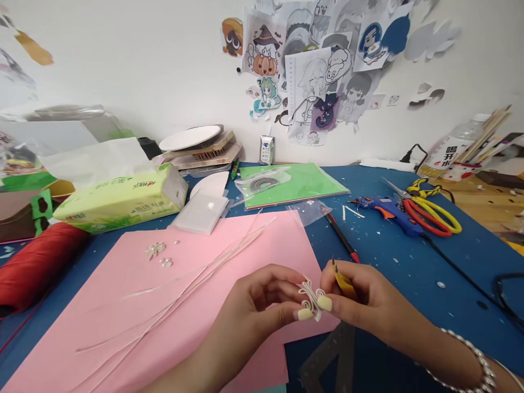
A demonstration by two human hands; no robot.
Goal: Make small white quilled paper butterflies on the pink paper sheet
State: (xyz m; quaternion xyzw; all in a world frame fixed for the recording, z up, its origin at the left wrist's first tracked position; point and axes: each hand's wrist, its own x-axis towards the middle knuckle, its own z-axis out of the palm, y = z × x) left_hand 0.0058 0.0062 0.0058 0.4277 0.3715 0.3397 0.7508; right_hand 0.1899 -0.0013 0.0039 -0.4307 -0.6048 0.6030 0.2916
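Note:
Both hands meet over the near edge of a pink paper sheet (pixel 172 295). My left hand (pixel 254 305) pinches a small white curled paper shape (pixel 310 295) between thumb and fingers. My right hand (pixel 360 297) pinches the same paper shape with its fingertips and also holds a thin yellow-handled tool (pixel 341 279) whose tip points up. Several long white paper strips (pixel 196 278) lie across the pink sheet to the left of my hands. Small finished white paper curls (pixel 159 254) rest near the sheet's far left.
A blue mat (pixel 409 262) covers the desk. A red pen (pixel 341 237), blue glue gun (pixel 387 210), yellow scissors (pixel 434 215) and a black cable (pixel 458 267) lie to the right. A tissue pack (pixel 118 199), red thread roll (pixel 36 262) and green sheets (pixel 295 185) lie behind.

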